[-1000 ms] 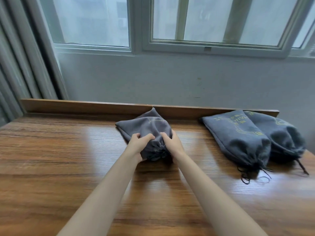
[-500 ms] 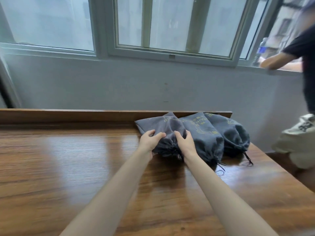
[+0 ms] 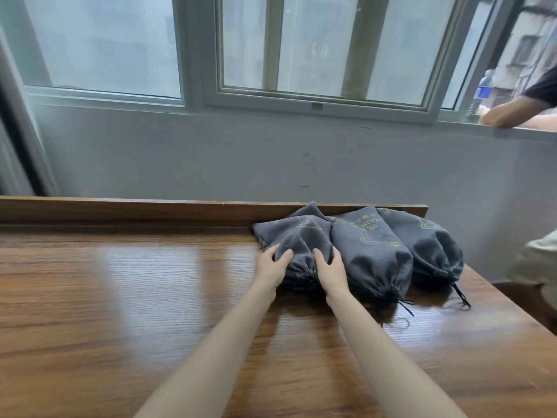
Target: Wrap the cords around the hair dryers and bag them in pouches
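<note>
Three grey drawstring pouches lie side by side at the back right of the wooden table, their drawn mouths toward me. My left hand and my right hand grip the left pouch on either side of its gathered neck. It touches the middle pouch, which touches the right pouch. All three are full and cinched; their contents are hidden. Black drawstrings trail onto the table.
A raised wooden ledge runs along the table's back edge under a grey wall and windows. At the far right another person's arm rests on the sill beside a water bottle. The table's right edge lies just past the right pouch.
Both hands have slid the left pouch rightward across the table until it sits against the other two pouches. The camera has turned right, bringing the other person into view.
</note>
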Tool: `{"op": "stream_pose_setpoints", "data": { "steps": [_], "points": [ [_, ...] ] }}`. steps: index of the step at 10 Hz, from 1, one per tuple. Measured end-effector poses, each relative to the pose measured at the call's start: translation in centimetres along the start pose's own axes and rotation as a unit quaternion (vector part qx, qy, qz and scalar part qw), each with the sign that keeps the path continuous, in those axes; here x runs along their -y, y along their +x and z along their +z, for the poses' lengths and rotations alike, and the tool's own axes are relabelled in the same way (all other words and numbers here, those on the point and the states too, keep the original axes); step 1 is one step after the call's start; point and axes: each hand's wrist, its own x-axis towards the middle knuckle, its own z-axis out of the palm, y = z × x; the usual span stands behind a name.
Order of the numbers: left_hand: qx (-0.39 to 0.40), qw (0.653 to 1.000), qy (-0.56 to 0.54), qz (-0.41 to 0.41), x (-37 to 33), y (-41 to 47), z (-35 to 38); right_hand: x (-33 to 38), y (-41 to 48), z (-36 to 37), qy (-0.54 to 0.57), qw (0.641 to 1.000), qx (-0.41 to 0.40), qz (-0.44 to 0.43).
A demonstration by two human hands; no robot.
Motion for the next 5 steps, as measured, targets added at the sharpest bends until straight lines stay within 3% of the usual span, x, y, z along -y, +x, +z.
{"op": "stream_pose_setpoints", "data": {
  "steps": [3,5],
  "points": [
    [-0.003,0.992,0.120,0.033,-0.1,-0.7,-1.9,-0.2,-1.0,0.1,-0.013,0.999,-0.023,-0.033],
    [0.012,0.995,0.093,0.025,0.0,-1.8,-5.7,-0.8,-3.0,0.0,0.007,0.993,-0.049,-0.108]
  ]
}}
